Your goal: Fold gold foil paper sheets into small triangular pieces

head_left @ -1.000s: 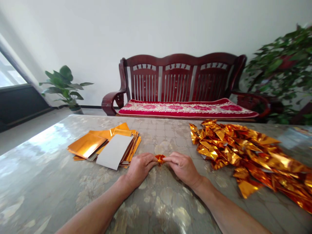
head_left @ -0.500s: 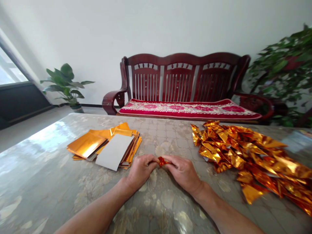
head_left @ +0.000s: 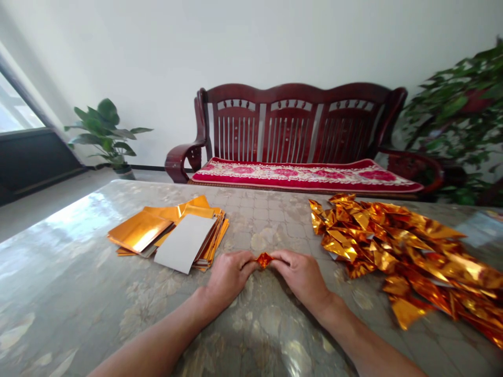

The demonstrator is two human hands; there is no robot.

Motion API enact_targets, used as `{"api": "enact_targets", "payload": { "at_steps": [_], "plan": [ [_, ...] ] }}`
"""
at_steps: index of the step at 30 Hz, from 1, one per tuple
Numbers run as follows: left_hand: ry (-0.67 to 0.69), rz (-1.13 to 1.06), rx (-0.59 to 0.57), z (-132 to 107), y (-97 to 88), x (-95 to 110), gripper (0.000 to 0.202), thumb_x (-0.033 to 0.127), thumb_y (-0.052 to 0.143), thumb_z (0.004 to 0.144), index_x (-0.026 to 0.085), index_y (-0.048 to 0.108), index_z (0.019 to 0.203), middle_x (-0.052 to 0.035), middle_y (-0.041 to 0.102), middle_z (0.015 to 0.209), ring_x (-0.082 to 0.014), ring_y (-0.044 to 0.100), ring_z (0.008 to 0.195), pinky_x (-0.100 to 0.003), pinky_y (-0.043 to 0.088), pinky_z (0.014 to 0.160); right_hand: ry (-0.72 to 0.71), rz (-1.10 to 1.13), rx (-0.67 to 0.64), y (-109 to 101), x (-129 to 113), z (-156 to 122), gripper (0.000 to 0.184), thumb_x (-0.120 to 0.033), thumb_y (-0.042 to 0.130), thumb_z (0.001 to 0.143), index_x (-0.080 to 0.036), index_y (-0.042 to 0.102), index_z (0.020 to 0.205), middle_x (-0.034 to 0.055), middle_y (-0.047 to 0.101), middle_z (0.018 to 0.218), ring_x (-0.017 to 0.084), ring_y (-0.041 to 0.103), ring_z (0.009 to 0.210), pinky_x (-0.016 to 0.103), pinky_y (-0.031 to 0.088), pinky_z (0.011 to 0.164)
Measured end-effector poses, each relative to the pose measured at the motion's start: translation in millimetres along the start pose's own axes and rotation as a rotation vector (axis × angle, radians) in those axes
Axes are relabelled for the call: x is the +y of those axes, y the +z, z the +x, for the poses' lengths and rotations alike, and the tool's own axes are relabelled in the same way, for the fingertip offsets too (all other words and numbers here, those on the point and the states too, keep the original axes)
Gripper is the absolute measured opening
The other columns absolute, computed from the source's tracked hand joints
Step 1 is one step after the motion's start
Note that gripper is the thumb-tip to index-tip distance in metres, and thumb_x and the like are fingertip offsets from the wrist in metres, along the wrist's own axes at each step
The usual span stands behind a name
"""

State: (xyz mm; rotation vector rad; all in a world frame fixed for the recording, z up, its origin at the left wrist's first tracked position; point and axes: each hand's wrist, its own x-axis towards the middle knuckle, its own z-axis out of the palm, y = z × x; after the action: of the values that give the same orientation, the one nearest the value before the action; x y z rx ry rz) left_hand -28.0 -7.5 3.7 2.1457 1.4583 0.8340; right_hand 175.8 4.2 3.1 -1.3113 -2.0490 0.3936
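Observation:
A small folded piece of gold foil paper (head_left: 264, 259) rests low over the table between both my hands. My left hand (head_left: 229, 276) is closed, its fingertips pinching the paper's left end. Pinching the right end is my right hand (head_left: 302, 277), also closed. To the left lies a stack of flat gold foil sheets (head_left: 168, 235), its top sheet turned white side up. A pile of folded gold foil pieces (head_left: 396, 246) spreads over the right of the table.
The table (head_left: 78, 272) has a glossy floral-patterned top. Behind it stands a dark wooden bench (head_left: 298, 136) with a red cushion. A potted plant (head_left: 104, 136) is at the back left, and leafy plants (head_left: 459, 115) fill the right.
Both hands have stayed together at the table's middle, working the small foil piece, which has turned slightly between the fingertips. The view has shifted a little.

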Motion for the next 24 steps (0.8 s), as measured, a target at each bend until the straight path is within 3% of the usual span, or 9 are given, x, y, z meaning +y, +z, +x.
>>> {"api": "enact_targets", "payload": {
  "at_steps": [7,16,24],
  "plan": [
    [0.082,0.265,-0.016,-1.7,-1.2,3.5,0.026,0.031,0.046,0.098,0.023,0.066,0.083,-0.0017,0.064,0.079,-0.0151,0.061,0.074,-0.024,0.037,0.062,-0.081,-0.083,-0.043,1.0,-2.0,-0.5,0.013,-0.023,0.062,0.088,-0.027,0.073,0.090,0.0002,0.077,0.085,0.018,0.071,0.078,0.025,0.051,0.068],
    [0.176,0.323,-0.062,-1.7,-1.9,1.4,0.027,0.028,0.043,0.099,0.021,0.059,0.078,-0.0002,0.060,0.077,-0.0133,0.057,0.070,-0.025,0.033,0.060,-0.221,-0.189,-0.027,4.9,-8.3,-5.9,0.024,-0.012,0.052,0.091,-0.021,0.070,0.103,0.0068,0.076,0.098,0.020,0.072,0.086,0.029,0.054,0.079],
    [0.157,0.329,-0.091,-1.7,-1.6,5.1,0.027,0.025,0.041,0.099,0.020,0.060,0.081,-0.0007,0.060,0.077,-0.0129,0.056,0.068,-0.024,0.033,0.059,-0.235,-0.152,-0.041,3.5,-12.3,-7.6,0.026,-0.010,0.048,0.092,-0.020,0.068,0.105,0.0054,0.076,0.097,0.018,0.071,0.087,0.027,0.054,0.081]
  ]
}}
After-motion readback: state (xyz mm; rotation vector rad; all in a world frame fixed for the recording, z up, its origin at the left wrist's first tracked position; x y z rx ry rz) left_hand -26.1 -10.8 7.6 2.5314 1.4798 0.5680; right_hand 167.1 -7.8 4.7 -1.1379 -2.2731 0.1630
